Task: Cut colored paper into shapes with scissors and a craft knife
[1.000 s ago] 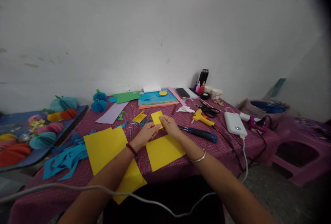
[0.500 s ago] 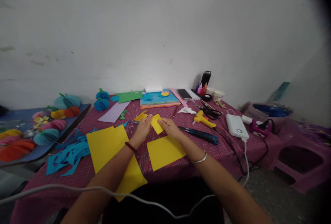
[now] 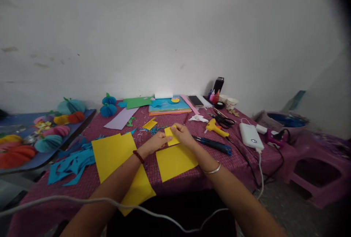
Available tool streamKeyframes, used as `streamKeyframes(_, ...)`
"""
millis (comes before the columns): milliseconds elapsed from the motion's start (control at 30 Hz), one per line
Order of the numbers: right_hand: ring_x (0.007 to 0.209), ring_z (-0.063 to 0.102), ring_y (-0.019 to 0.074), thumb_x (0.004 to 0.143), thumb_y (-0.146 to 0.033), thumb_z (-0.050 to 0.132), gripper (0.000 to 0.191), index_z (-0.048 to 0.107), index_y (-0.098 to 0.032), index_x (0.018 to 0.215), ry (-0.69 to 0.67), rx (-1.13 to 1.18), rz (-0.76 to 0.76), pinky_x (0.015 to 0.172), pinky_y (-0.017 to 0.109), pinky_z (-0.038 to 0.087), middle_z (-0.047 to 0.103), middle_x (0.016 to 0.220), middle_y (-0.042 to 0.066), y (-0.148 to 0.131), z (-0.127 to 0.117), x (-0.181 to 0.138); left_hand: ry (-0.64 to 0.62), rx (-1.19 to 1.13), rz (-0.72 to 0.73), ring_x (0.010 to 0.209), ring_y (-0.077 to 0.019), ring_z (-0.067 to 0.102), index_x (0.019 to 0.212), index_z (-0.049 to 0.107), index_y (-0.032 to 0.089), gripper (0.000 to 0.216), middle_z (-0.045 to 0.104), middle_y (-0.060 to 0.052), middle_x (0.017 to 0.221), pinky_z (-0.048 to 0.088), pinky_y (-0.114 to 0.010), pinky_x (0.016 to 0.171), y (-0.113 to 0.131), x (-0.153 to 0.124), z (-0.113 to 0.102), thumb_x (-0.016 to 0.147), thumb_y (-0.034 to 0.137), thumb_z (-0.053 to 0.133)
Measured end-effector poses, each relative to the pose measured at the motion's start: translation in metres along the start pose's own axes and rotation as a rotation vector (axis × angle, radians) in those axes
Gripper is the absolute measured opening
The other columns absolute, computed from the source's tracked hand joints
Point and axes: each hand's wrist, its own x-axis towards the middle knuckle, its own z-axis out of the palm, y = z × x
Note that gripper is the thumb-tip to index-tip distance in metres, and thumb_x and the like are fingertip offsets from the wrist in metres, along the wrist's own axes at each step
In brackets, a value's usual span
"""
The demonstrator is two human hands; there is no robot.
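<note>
Both my hands hold a small folded yellow paper piece (image 3: 172, 136) just above the table with the red checked cloth (image 3: 233, 156). My left hand (image 3: 157, 143) pinches its lower left edge. My right hand (image 3: 183, 134) grips its right side with the fingers curled over it. Under my hands lies a yellow paper square (image 3: 175, 161). A larger yellow sheet (image 3: 120, 167) lies to the left, under my left forearm. Another small yellow scrap (image 3: 149, 124) rests farther back.
Blue paper strips (image 3: 72, 160) lie at the left. A blue utility knife (image 3: 214, 144), yellow glue gun (image 3: 216, 127), scissors (image 3: 223, 119) and white power bank (image 3: 249, 134) sit to the right. A stack of coloured sheets (image 3: 168, 105) and a phone (image 3: 195, 100) lie at the back. Paper honeycomb balls (image 3: 46, 142) fill a left tray.
The small yellow piece has come down and slightly right, closer to the yellow square. My left hand has slid from its left top edge to its lower edge.
</note>
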Motion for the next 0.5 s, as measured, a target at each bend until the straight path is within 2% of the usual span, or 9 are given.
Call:
streamKeyframes(133,0.052,0.038,0.0095,0.075,-0.052,0.054,0.037,0.046,-0.019,0.062,0.074,0.007,0.017,0.047,0.021,0.029,0.042,0.056,-0.005,0.004,0.000,0.004,-0.065,0.015,-0.009,0.037,-0.0068,0.032,0.052,0.049,0.018,0.042,0.040,0.006,0.040,0.023,-0.022,0.041,0.001,-0.002,-0.003,0.075,0.053,0.054)
streamKeyframes(300,0.051,0.036,0.0093,0.077,-0.050,0.051,0.033,0.045,-0.019,0.065,0.218,0.023,0.039,0.046,0.020,0.028,0.039,0.056,-0.006,0.008,-0.011,0.009,-0.197,0.027,-0.004,0.042,-0.0065,0.038,0.059,0.056,0.016,0.034,0.048,0.004,0.048,0.025,-0.020,0.042,0.006,-0.009,-0.004,0.073,0.046,0.060)
streamKeyframes(400,0.050,0.035,0.0090,0.077,-0.049,0.052,0.033,0.046,-0.019,0.066,0.232,0.028,0.045,0.045,0.020,0.027,0.039,0.056,-0.006,0.008,-0.014,0.008,-0.174,0.005,0.006,0.041,-0.0059,0.038,0.069,0.054,0.018,0.031,0.048,0.006,0.053,0.026,-0.019,0.041,0.006,-0.010,-0.003,0.077,0.048,0.055)
streamKeyframes(500,0.049,0.038,0.0091,0.076,-0.049,0.055,0.033,0.047,-0.019,0.065,0.192,0.032,0.040,0.045,0.020,0.028,0.042,0.055,-0.006,0.005,-0.011,0.005,-0.112,-0.001,0.007,0.040,-0.0057,0.037,0.070,0.051,0.018,0.031,0.049,0.006,0.054,0.025,-0.019,0.040,0.001,-0.007,0.001,0.078,0.048,0.054)
